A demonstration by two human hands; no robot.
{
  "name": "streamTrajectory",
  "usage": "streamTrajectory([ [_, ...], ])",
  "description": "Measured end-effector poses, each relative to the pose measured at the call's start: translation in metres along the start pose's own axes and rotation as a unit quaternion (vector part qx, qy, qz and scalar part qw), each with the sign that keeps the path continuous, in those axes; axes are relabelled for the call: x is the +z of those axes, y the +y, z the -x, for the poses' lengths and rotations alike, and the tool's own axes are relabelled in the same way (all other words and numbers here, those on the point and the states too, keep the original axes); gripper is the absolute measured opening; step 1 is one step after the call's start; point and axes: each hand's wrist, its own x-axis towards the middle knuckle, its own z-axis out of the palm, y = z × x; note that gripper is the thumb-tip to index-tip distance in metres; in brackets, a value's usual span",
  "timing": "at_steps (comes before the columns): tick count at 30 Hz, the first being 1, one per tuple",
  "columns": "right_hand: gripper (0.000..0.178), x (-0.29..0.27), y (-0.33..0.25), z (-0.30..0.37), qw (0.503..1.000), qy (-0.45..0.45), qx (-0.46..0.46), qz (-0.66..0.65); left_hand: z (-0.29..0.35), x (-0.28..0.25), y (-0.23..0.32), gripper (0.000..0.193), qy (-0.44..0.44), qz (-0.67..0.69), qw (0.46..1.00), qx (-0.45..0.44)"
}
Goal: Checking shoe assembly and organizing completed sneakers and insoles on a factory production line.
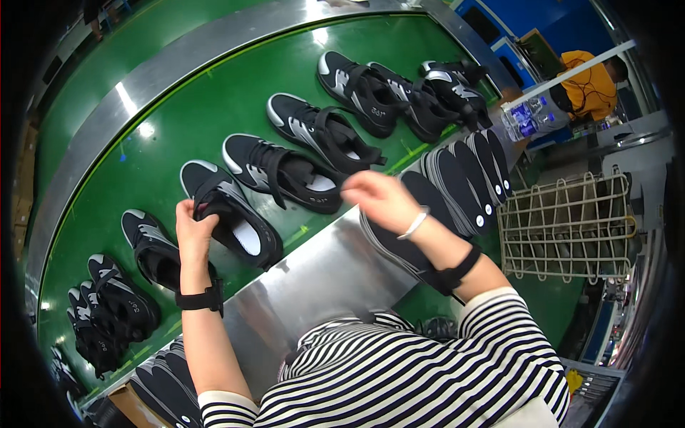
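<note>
My left hand [194, 227] is closed on the collar or strap of a black sneaker [248, 214] with a silver-grey toe. A white insole shows inside that shoe. Beside it on the right lies another black sneaker [265, 165], its strap hanging loose and a pale insole inside. My right hand [382, 201] is smeared by motion near the heel of this second shoe; whether it holds anything does not show. Under my right wrist lie stacked black insoles [428, 196] with grey edges, along the metal ledge [314, 274].
More black sneakers [360, 93] stand in a row on the green belt [171, 150], with a metal rim beyond. At right are a wire rack [571, 228], bottles in plastic wrap [531, 118] and a person in orange [586, 85]. Further insoles [160, 381] lie at lower left.
</note>
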Motion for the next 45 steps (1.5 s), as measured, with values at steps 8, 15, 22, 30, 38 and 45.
streamTrajectory([
  [8,0.046,-0.080,0.125,0.111,0.887,0.046,0.220,0.403,0.000,0.005,0.010,0.043,-0.020,-0.108,0.958,0.267],
  [15,0.042,-0.089,0.109,0.114,0.858,0.100,0.150,0.482,-0.006,0.008,0.017,0.044,-0.025,-0.210,0.936,0.283],
  [22,0.015,-0.058,-0.006,0.062,0.959,-0.039,0.223,-0.172,0.001,0.005,0.009,0.026,0.013,-0.147,0.972,0.181],
  [30,0.015,0.086,-0.059,-0.069,0.892,-0.373,-0.124,0.224,0.012,0.012,0.014,0.034,0.061,-0.146,0.948,0.275],
  [38,0.022,0.141,-0.065,-0.069,0.817,-0.251,-0.219,0.470,0.004,0.015,-0.001,0.026,0.031,0.099,0.994,0.016],
  [45,0.056,0.073,-0.093,-0.047,0.765,-0.391,0.005,0.513,0.000,0.018,-0.001,0.028,0.029,0.064,0.997,-0.025],
])
